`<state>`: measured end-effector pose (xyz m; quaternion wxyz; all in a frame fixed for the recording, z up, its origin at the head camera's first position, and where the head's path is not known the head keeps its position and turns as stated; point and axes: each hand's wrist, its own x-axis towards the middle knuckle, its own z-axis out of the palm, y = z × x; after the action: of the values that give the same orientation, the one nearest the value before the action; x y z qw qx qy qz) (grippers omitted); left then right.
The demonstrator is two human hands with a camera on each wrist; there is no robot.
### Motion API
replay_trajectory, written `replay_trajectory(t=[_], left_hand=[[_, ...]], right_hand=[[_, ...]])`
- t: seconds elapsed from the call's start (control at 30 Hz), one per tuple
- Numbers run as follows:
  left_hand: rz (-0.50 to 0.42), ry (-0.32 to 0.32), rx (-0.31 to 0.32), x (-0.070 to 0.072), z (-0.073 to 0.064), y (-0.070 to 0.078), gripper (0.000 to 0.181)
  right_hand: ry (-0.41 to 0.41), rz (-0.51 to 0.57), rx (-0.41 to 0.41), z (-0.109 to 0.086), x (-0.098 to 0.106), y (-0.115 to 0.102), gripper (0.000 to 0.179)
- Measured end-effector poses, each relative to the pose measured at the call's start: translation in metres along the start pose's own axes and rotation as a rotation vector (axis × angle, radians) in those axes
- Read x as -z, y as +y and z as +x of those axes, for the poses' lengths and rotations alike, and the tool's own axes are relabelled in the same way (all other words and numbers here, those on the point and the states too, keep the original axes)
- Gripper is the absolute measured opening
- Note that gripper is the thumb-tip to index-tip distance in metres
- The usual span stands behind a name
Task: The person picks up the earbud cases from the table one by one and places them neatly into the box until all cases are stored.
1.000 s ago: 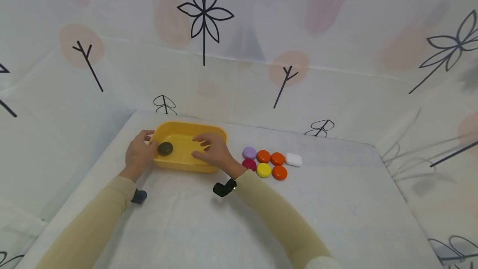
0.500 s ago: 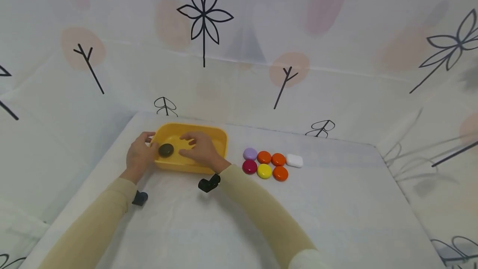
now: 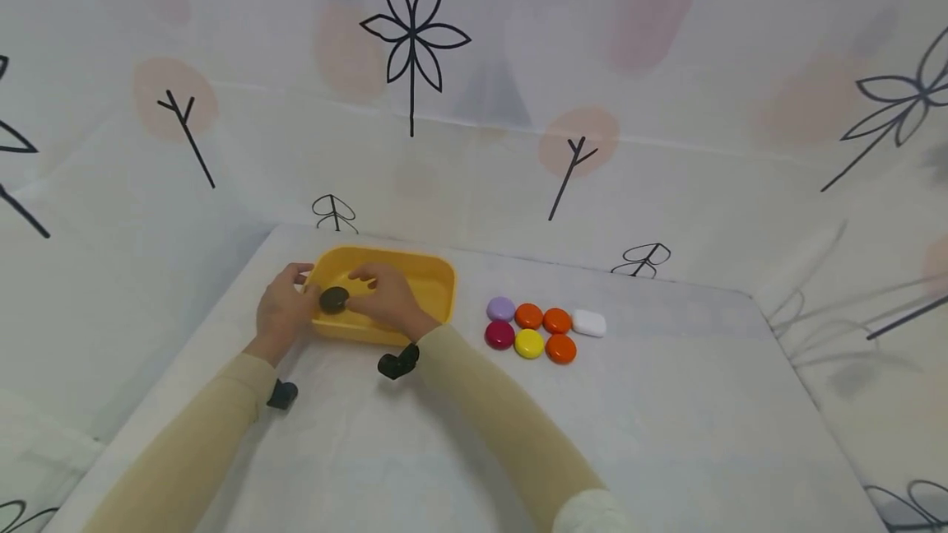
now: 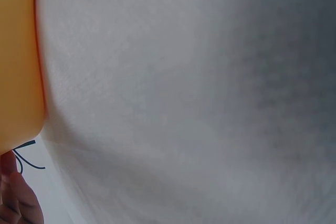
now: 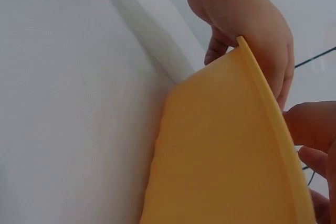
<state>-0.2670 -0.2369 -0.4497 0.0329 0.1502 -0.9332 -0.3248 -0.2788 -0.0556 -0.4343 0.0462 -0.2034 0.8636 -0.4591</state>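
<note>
A yellow plastic tray (image 3: 437, 286) stands at the back left of the white table. Inside, near its left end, lies one dark olive, round, smooth piece (image 3: 334, 300). My left hand (image 3: 285, 307) grips the tray's left end, thumb at the rim; the right wrist view shows that hand (image 5: 252, 19) around the corner. My right hand (image 3: 388, 298) is over the tray, thumb tip right by the dark piece and the other fingers curved above it, apart from the thumb. Whether the thumb touches the piece I cannot tell.
Right of the tray several glossy round pieces lie in two rows: lilac (image 3: 500, 309), orange (image 3: 529, 317), crimson (image 3: 499, 335) and yellow (image 3: 529, 344). A white rounded block (image 3: 589, 323) ends the back row. A patterned white cloth (image 3: 474, 179) hangs behind the table.
My right hand has moved left inside the tray, from its right half to beside the dark piece. My left hand has kept its hold on the tray's left end.
</note>
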Motion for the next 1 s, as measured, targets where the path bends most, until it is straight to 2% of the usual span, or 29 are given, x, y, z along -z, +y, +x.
replay_trajectory(t=[0.2, 0.43, 0.77, 1.0], left_hand=[[-0.003, 0.007, -0.007, 0.000, 0.000, 0.000, 0.047], [-0.009, 0.021, -0.034, 0.001, -0.002, 0.001, 0.045], [-0.010, 0.022, -0.026, 0.004, -0.006, 0.005, 0.045], [-0.009, 0.014, -0.028, 0.001, -0.001, 0.001, 0.045]], right_hand=[[-0.021, 0.010, -0.018, 0.006, -0.006, -0.003, 0.041], [-0.037, -0.040, -0.025, 0.015, -0.016, 0.001, 0.040], [-0.055, -0.090, 0.029, 0.029, -0.028, 0.004, 0.039], [-0.083, -0.107, -0.007, 0.032, -0.030, 0.002, 0.038]])
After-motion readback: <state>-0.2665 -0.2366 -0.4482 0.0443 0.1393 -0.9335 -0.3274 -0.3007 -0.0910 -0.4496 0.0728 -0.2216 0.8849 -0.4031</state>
